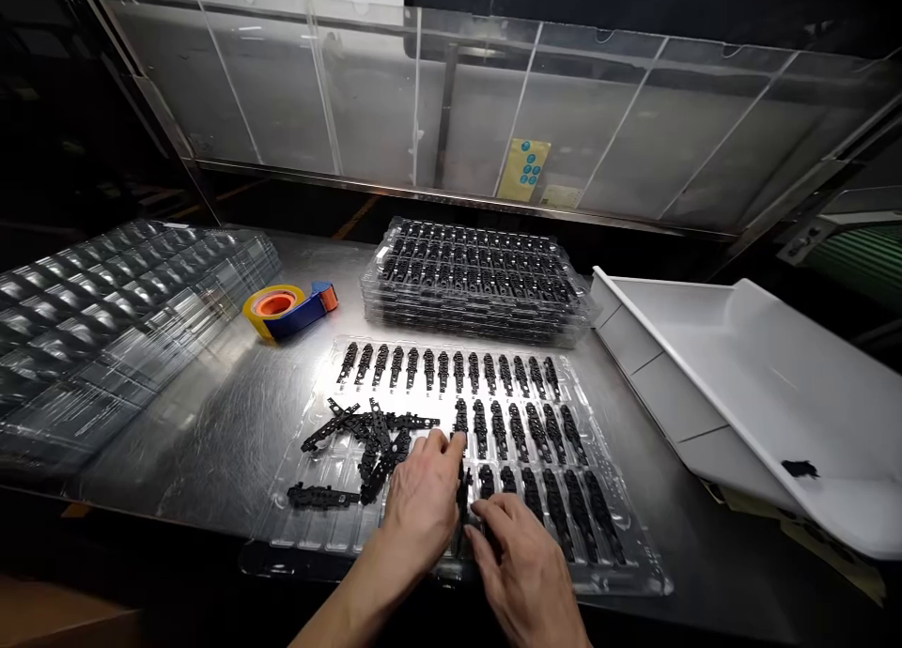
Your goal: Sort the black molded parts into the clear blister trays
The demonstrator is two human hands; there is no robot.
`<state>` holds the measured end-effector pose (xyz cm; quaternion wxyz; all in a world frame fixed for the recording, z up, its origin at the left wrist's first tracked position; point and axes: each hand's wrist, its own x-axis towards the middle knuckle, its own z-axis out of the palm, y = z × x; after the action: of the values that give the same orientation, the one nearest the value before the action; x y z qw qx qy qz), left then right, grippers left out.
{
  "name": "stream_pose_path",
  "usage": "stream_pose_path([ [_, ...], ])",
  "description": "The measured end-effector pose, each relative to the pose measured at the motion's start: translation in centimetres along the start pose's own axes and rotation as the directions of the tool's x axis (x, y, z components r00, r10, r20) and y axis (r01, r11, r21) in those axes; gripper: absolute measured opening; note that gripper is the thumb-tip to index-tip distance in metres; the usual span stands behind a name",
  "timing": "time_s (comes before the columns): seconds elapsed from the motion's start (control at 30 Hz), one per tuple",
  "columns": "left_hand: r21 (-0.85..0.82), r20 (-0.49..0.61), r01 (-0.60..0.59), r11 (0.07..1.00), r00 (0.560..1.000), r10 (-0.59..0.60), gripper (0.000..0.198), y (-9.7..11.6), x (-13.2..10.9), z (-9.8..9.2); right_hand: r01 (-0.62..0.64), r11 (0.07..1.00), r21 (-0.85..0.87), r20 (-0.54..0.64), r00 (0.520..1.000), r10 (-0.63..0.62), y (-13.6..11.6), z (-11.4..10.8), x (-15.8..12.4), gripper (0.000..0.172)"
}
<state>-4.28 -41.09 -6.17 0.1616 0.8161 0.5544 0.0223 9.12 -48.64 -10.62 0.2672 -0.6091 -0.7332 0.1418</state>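
A clear plastic tray (310, 526) lies before me, with narrow black slotted plastic parts standing in rows of pockets. Over its middle, my left hand (425, 486) is closed, fingertips at the lower end of a part in the middle row; what it grips is hidden. My right hand (525, 559) has thumb and forefinger pinched at a black plastic part (463, 507) in the front row, between both hands. Left of my left hand, a loose pile of the same parts (377, 432) lies across the tray, and one single part (322, 497) lies sideways near it.
Behind the tray stands a stack of filled clear trays (479, 319). Stacked trays (141, 347) fill the left side. A tape dispenser (292, 312) sits between them. On the right is a white bin (705, 347) with one black piece (800, 468) inside. A clear panel (472, 113) hangs behind.
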Motion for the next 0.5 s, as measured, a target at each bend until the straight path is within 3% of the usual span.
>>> stream_pose_path([
  [0.17, 0.070, 0.094, -0.045, 0.997, 0.995, 0.038, 0.021, -0.1, 1.1, -1.3, -0.076, 0.989, -0.127, -0.003, 0.997, 0.076, -0.4, 0.4, 0.9, 0.012],
  [0.33, 0.093, 0.137, -0.097, 0.991, 0.987, 0.084, 0.013, -1.0, 1.7, -3.1, -0.195, 0.981, -0.019, 0.054, 0.979, 0.196, -0.4, -0.1, 1.6, 0.021],
  [0.5, 0.041, 0.178, -0.041, 0.998, 0.983, 0.033, 0.006, -2.2, 0.6, -3.9, -0.155, 0.978, -0.141, -0.027, 0.988, 0.152, -0.4, -0.2, 2.1, 0.016],
])
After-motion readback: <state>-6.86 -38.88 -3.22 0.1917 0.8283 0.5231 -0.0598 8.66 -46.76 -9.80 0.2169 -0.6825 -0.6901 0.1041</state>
